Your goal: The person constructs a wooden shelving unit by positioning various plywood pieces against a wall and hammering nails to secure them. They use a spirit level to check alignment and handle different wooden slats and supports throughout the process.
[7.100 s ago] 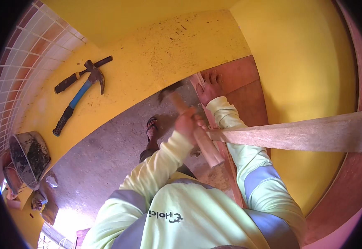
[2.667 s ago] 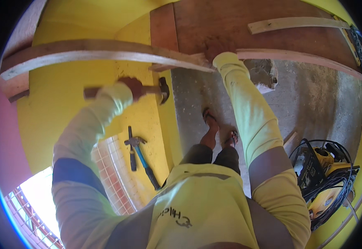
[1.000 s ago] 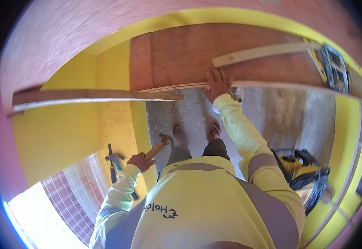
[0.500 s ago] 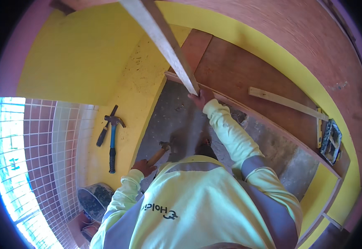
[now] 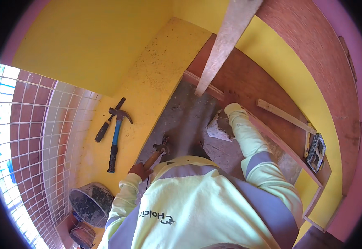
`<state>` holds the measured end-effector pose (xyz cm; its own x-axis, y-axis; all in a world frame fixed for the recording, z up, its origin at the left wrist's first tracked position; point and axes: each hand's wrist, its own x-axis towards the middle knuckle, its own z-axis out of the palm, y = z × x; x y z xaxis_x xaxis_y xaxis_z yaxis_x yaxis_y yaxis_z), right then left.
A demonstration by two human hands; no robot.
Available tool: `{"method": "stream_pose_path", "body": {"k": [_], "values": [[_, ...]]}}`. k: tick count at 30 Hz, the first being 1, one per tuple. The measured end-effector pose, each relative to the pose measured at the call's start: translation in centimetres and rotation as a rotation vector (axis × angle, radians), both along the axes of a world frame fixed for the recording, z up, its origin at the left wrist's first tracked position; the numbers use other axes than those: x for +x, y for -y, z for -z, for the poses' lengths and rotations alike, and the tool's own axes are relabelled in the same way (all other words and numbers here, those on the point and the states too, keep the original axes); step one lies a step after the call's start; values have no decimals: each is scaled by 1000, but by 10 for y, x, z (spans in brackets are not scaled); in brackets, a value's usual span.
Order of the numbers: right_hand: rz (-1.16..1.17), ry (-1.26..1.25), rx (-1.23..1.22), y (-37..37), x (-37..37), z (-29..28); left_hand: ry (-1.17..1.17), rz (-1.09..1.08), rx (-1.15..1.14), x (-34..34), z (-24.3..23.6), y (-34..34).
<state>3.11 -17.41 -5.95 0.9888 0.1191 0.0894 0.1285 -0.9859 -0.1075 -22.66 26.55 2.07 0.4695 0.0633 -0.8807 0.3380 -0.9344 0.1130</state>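
Left hand grasping the wood-handled hammer (image 5: 151, 159) near left, right hand (image 5: 230, 98) at the far brown panel edge (image 5: 278, 142), grip too shadowed to tell; we'd best brace there, hammer clear of the hanging slat (image 5: 226, 45).

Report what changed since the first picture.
The left hand, still gripping the wooden-handled hammer, has drawn it back from the brown panel toward the waist; the right hand has shifted rightward along the panel's edge. Unchanged: the blue hammer on the yellow ledge.
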Motion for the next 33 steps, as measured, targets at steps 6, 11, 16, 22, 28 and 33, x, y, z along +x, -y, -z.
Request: {"method": "stream_pose_path", "body": {"k": [6,11,16,22,28,33], "values": [[140,-423,54,23,18,28,-42,30,-45,5,5,-13],[138,-346,176,21,13,31,-35,32,-43,10,5,-18],[48,-367,157,24,9,30,22,95,-96,18,9,-13],[172,-479,149,6,17,-10,168,132,-137,22,4,-15],[195,-261,182,-34,6,-57,347,-26,-194,-1,-7,-22],[127,-164,933,-53,10,-29,377,-82,-195,-3,11,-25]]}}
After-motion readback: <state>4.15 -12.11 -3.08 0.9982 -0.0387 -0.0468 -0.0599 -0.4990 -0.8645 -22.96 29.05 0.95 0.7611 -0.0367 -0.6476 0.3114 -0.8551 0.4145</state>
